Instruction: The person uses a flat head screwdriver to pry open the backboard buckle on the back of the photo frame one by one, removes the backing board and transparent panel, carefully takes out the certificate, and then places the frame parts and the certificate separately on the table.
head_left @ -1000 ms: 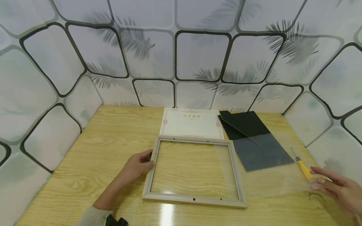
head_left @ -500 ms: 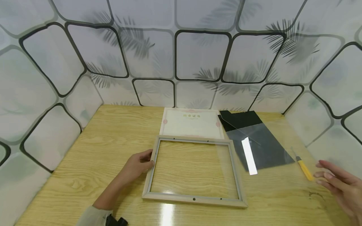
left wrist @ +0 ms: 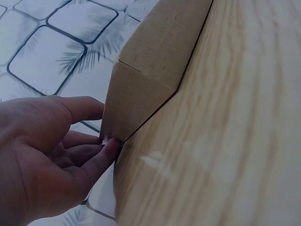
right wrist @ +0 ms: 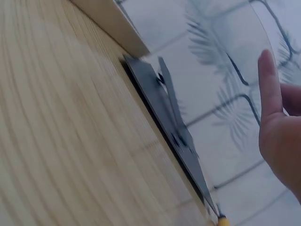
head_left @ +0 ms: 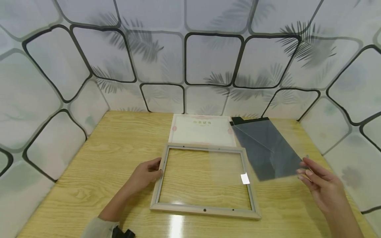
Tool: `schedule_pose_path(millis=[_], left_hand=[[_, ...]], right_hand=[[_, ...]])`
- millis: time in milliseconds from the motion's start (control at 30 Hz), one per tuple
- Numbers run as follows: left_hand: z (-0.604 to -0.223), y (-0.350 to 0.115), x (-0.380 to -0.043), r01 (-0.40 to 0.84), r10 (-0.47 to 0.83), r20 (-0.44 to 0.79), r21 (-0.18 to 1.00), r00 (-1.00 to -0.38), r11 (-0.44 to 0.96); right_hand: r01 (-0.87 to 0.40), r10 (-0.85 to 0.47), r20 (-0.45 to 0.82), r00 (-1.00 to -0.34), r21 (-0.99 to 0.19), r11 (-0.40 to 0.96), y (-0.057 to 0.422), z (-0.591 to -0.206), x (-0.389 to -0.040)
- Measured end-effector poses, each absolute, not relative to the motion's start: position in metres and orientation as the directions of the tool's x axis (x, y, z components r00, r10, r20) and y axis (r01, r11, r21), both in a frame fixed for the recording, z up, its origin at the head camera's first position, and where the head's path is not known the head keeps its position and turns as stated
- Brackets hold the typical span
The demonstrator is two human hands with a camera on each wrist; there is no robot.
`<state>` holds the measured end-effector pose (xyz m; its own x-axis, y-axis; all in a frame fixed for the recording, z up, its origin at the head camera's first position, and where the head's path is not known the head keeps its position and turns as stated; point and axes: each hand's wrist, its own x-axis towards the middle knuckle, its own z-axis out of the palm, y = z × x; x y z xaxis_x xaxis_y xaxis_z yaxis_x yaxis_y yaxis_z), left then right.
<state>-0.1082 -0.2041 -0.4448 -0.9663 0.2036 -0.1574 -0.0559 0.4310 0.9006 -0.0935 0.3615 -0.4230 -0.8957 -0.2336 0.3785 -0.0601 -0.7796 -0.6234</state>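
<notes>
A pale wooden picture frame [head_left: 205,210] lies on the table, and my left hand [head_left: 146,174] grips its left side bar. The left wrist view shows thumb and fingers of my left hand [left wrist: 51,150] pinching the wooden bar [left wrist: 136,84]. My right hand [head_left: 324,183] holds a clear, see-through sheet [head_left: 227,167] by its right edge. The sheet's left part overlaps the frame's opening, and a bright glare sits on it. In the right wrist view, the thumb of my right hand [right wrist: 282,136] presses against the sheet's edge.
Beyond the frame lies a white certificate [head_left: 202,132] with red ornaments. A dark backing board [head_left: 236,121] with a raised flap lies to its right, mostly seen through the clear sheet. A yellow-handled tool [right wrist: 223,220], largely hidden, is at the right. Patterned walls [head_left: 212,59] enclose the table.
My right hand has moved left and away from me with the clear sheet, which now reaches further over the frame and backing board. My left hand stays on the frame.
</notes>
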Motion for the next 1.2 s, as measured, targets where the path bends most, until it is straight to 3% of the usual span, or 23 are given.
schedule_pose_path(millis=[200,667,1200], left_hand=[[-0.446,-0.203,-0.108,-0.053,0.194,-0.152,0.898,-0.969,0.437],[-0.447,-0.206,-0.108,-0.047,0.204,-0.149,0.900,-0.967,0.433],[-0.440,-0.207,-0.106,-0.065,0.208,-0.179,0.885,-0.962,0.460]], right_hand=[[-0.072,-0.158,0.289,-0.944,-0.649,-0.758,0.327,-0.420,-0.107],[-0.067,-0.094,0.165,-0.982,-0.765,-0.641,0.245,-0.392,-0.150],[0.091,-0.026,-0.087,-0.996,-0.950,-0.300,0.150,-0.384,-0.203]])
